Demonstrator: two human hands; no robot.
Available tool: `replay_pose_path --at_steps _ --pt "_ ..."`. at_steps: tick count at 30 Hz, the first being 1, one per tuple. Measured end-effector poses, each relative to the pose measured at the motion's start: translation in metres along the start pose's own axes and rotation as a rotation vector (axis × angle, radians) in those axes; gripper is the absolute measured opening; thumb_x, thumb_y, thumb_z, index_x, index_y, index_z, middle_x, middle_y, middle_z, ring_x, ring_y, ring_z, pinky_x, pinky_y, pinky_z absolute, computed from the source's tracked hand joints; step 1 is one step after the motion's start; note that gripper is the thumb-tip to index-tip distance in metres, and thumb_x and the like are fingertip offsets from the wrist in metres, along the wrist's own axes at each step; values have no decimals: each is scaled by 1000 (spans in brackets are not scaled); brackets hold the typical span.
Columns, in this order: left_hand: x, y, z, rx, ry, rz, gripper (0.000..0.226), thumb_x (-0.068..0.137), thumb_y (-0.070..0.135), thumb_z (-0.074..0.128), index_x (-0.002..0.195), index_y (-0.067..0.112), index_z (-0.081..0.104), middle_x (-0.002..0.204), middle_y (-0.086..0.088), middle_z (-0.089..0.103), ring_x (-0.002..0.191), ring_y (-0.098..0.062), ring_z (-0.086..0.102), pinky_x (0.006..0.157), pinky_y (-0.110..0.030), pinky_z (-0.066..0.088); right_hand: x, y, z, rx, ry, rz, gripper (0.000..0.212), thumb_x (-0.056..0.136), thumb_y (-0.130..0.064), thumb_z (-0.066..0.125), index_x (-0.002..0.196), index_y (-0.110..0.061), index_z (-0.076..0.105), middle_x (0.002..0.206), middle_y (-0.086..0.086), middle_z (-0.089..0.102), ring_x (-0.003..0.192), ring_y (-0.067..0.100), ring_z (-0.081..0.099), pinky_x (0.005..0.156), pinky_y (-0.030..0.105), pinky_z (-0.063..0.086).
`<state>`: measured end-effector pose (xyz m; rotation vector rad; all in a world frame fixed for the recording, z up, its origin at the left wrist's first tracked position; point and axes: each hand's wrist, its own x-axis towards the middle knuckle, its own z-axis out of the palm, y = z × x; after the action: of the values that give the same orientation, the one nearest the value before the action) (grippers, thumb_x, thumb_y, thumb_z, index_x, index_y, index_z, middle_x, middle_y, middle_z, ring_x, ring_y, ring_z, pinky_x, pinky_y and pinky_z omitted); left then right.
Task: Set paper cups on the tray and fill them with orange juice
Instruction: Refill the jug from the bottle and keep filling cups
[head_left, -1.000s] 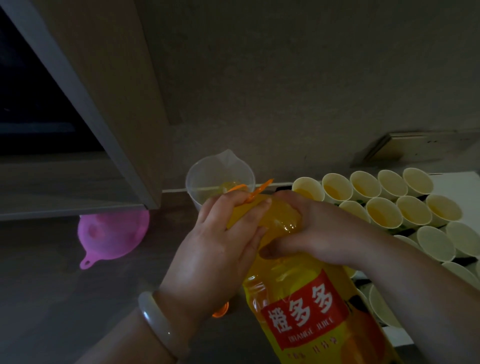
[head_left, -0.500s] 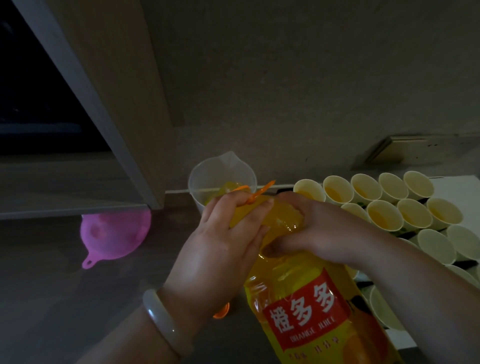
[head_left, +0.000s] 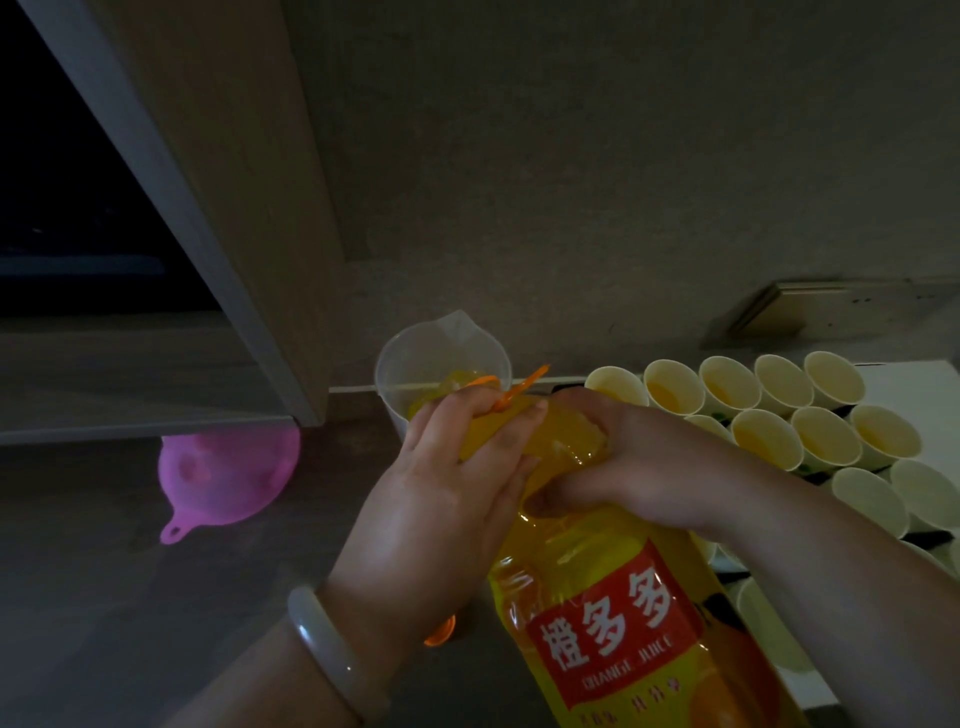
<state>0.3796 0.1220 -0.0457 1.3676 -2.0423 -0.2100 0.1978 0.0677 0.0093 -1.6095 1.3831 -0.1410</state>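
Little had moved: left hand (head_left: 441, 499) and right hand (head_left: 639, 467), fingers curled round the bottle (head_left: 613, 623), still tipped it into the jug (head_left: 415, 358). Empty cups (head_left: 867, 501) likely needed filling next.

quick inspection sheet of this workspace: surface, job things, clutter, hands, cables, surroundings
surface: dark countertop, dimly lit.
job's things: juice bottle tilted toward a clear jug that holds some juice; paper cups packed together on the tray, several with juice in them.
clutter: pink funnel lying on the counter left of the jug; orange cap partly hidden behind the left wrist.
hands: left hand and right hand both grip the bottle's upper part.
cables: nothing seen.
surroundings: cabinet at upper left, wall behind, wall plate above the cups.
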Motion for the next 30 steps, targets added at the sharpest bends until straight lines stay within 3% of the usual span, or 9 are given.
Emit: replay_pose_path --at_steps 13,18,23,30 --pt "2 2 3 8 23 -11 40 98 38 39 134 25 50 129 -3 47 118 -21 50 85 -27 47 2 0 -3 2 -18 17 56 60 -41 87 99 -58 51 83 -23 70 72 -4 68 59 17 52" --pt "2 3 1 11 17 -14 40 97 38 37 135 27 45 130 -2 46 118 -21 50 83 -27 49 1 -1 -3 -3 -15 36 55 58 -43 86 98 -59 51 87 -19 71 75 0 69 66 21 55" --pt "2 3 2 10 14 -22 40 97 37 38 134 25 49 129 -4 49 117 -21 51 83 -27 47 3 -3 -3 -31 -15 60 70 56 -47 86 116 -54 51 94 -15 71 83 5 69 77 31 58" --pt "3 2 1 11 13 -11 40 97 37 39 135 25 47 129 -4 47 117 -20 50 82 -27 49 3 -6 -6 -75 -28 77 71 58 -48 85 118 -54 48 93 -16 70 82 4 68 75 28 58"
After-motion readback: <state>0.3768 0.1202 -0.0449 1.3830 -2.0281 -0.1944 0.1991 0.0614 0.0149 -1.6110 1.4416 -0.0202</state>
